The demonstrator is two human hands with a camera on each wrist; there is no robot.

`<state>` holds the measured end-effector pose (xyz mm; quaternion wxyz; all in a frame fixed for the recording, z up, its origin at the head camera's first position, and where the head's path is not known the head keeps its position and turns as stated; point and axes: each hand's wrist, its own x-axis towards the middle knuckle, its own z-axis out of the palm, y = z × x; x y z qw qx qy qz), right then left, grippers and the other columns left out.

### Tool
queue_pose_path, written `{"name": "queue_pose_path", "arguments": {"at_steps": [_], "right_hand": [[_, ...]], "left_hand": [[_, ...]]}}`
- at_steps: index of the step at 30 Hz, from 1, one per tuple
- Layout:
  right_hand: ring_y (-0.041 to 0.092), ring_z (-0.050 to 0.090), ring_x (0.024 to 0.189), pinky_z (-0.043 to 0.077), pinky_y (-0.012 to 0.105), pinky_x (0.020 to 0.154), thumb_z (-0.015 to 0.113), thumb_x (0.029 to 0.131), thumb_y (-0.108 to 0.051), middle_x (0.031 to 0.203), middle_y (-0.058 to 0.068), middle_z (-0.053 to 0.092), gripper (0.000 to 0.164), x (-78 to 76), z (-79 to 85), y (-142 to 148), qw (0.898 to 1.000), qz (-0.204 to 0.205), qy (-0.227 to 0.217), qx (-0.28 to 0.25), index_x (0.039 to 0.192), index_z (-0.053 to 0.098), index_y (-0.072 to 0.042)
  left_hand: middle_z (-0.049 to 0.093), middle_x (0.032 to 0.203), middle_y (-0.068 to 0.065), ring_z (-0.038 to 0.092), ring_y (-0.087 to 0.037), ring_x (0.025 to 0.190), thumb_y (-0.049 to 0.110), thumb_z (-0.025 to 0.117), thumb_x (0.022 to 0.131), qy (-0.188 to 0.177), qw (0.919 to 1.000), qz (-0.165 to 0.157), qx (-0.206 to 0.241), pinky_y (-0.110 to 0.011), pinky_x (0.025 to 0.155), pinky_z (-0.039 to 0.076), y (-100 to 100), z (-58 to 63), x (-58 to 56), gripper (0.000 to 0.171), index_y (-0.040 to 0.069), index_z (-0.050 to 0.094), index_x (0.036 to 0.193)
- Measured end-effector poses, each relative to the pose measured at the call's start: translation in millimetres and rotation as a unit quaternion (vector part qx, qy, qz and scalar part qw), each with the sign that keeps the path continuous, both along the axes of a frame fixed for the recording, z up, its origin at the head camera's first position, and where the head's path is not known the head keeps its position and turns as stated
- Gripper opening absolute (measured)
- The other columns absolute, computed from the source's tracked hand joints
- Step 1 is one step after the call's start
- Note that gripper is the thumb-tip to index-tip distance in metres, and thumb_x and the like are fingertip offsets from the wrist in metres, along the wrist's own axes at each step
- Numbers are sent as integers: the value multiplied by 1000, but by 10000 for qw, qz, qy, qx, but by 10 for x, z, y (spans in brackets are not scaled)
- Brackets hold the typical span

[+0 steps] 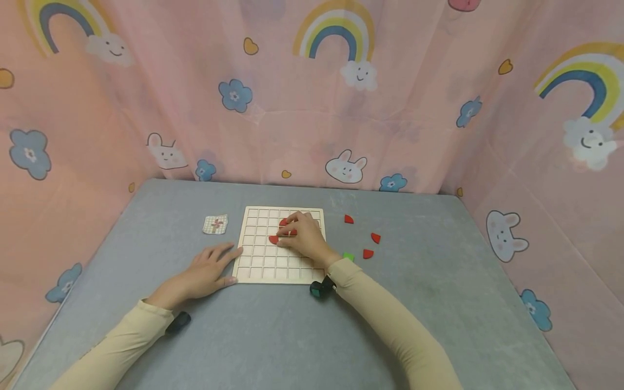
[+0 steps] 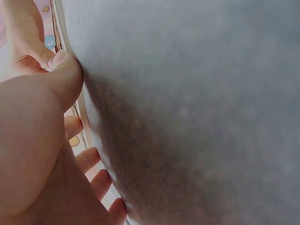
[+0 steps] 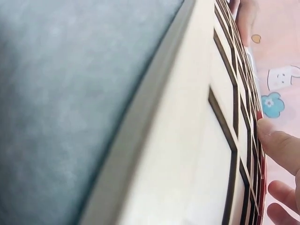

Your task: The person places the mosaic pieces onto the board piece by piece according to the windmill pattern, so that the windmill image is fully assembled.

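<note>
A pale wooden grid board [image 1: 258, 260] lies flat on the grey table. My left hand [image 1: 207, 273] rests at its left side, fingers spread, with the thumb and a fingertip touching the edge. Over the board's upper middle, my right hand [image 1: 307, 238] reaches in with bent fingers. Its thumb and index fingertips pinch a red quarter-circle piece [image 1: 273, 239] on the grid. Two other red pieces show there, one higher up [image 1: 283, 222] and one partly hidden under the fingers [image 1: 293, 232]. In the right wrist view, the thumb [image 3: 276, 136] meets a red piece's edge.
To the right of the board lie three loose red quarter-circle pieces [image 1: 375, 238] and a green piece [image 1: 348, 255], partly covered by the right wrist. A small paper card [image 1: 215, 224] with a gridded picture lies left of the board. Patterned pink curtains [image 1: 273, 135] surround the table.
</note>
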<state>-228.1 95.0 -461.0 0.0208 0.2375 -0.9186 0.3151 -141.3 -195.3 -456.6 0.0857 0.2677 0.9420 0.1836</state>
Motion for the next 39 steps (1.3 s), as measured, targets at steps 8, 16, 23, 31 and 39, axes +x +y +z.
{"name": "queue_pose_path", "arguments": {"at_steps": [8, 16, 23, 31, 39], "right_hand": [[29, 53, 117, 40, 51, 102, 91, 86, -27, 127, 8, 66, 24, 9, 15, -6, 9999, -40, -84, -54, 105, 86, -14], [28, 54, 111, 41, 50, 99, 92, 85, -27, 123, 7, 68, 19, 10, -12, -39, 9999, 21, 119, -75, 99, 87, -15], [27, 55, 106, 42, 48, 97, 93, 84, -26, 119, 6, 69, 18, 23, -27, -67, 9996, 1, 258, -119, 97, 87, -15], [27, 55, 107, 43, 48, 98, 92, 84, -26, 118, 7, 68, 19, 31, -37, -75, 9994, -77, 291, -162, 98, 87, -13], [27, 55, 107, 43, 49, 98, 92, 85, -26, 119, 7, 68, 18, 43, -29, -71, 9994, -118, 294, -124, 98, 87, -14]], "left_hand": [[34, 162, -30, 38, -57, 141, 33, 70, 104, -16, 10000, 1, -2, -74, 110, 33, 18, 31, 16, 69, 3, 43, 160], [32, 163, -30, 36, -58, 142, 36, 67, 105, 97, 9999, -75, 122, -75, 110, 32, -28, -76, -6, 70, 3, 41, 161], [32, 164, -29, 36, -57, 143, 32, 69, 104, 16, 9999, -14, 117, -75, 110, 31, -8, -45, 0, 70, 4, 41, 161], [30, 165, -30, 34, -57, 144, 29, 70, 103, 46, 9999, -21, 156, -75, 112, 30, -37, -120, -29, 72, 3, 39, 162], [30, 165, -30, 34, -57, 144, 29, 70, 103, 42, 9999, -40, 143, -76, 111, 29, -42, -121, -32, 72, 3, 39, 162]]}}
